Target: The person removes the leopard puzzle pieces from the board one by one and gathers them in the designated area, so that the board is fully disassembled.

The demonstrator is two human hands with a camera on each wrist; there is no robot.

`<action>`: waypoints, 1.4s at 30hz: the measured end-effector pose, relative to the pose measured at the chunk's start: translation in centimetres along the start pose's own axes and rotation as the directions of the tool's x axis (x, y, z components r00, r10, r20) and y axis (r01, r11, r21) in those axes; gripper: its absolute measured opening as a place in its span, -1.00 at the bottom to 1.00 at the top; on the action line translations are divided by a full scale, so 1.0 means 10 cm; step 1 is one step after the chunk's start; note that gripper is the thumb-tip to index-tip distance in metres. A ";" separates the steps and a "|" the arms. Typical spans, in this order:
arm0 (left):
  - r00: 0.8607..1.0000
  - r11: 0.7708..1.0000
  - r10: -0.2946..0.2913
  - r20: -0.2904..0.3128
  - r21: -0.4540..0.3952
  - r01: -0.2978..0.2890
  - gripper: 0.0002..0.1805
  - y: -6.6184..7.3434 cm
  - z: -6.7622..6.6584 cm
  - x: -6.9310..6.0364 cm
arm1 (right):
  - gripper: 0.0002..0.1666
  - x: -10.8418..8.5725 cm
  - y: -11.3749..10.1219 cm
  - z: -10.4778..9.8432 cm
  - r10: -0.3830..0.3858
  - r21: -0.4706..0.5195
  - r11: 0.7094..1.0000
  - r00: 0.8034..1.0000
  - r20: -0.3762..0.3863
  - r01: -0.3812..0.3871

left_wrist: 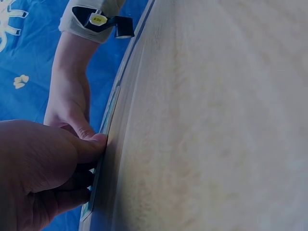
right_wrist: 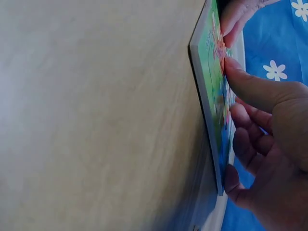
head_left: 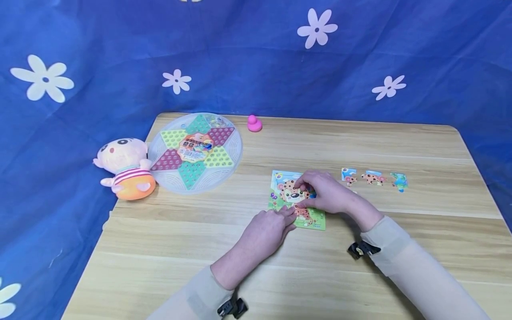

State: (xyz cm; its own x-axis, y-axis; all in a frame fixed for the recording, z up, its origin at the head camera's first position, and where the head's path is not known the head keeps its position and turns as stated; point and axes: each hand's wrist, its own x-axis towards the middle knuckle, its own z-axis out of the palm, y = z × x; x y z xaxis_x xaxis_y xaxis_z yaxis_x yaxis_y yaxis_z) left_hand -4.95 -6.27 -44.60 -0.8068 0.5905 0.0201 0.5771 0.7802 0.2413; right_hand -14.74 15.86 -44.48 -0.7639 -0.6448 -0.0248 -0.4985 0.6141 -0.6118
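Right of and nearer than the star board [head_left: 196, 153], the leopard puzzle [head_left: 294, 195] lies flat under the left hand's [head_left: 266, 233] resting fingers and right hand's [head_left: 328, 193] parted thumb and fingers, long axis and leopard's head pointing away from the person.

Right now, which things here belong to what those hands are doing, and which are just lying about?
Part of the job, it seems:
- leopard puzzle, touched by the left hand and right hand
- loose puzzle pieces, in a row beside it

Just lying about:
- round game board
- plush toy
- small pink toy
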 end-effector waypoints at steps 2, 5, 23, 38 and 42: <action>1.000 1.000 0.003 -0.004 0.015 -0.003 -0.63 0.00 0.00 0.00 | -0.37 -0.01 -0.01 0.00 0.020 -0.016 1.000 1.000 -0.006 -0.020; 1.000 1.000 0.005 -0.008 0.029 -0.005 -0.64 0.00 0.01 0.00 | -0.32 -0.01 -0.01 0.00 0.055 -0.038 0.998 0.998 -0.007 -0.055; 1.000 1.000 -0.001 -0.018 0.011 0.002 -0.63 0.01 0.00 -0.01 | -0.39 0.01 0.05 0.03 0.088 0.051 0.995 0.996 0.002 -0.088; 1.000 1.000 -0.001 -0.010 0.017 0.001 -0.62 0.02 0.00 0.00 | -0.41 0.00 0.05 0.03 0.070 0.058 0.996 0.998 -0.003 -0.069; 1.000 1.000 -0.006 -0.007 0.003 0.006 -0.62 0.01 0.00 0.00 | -0.40 0.00 0.05 0.03 0.059 0.072 0.996 0.998 -0.010 -0.058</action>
State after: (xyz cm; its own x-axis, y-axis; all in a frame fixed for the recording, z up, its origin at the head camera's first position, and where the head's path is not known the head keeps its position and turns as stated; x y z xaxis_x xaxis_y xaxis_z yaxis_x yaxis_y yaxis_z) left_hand -4.86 -6.15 -44.59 -0.8108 0.5848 0.0252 0.5729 0.7841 0.2387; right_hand -14.81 16.05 -45.06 -0.7958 -0.6032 -0.0530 -0.4227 0.6160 -0.6647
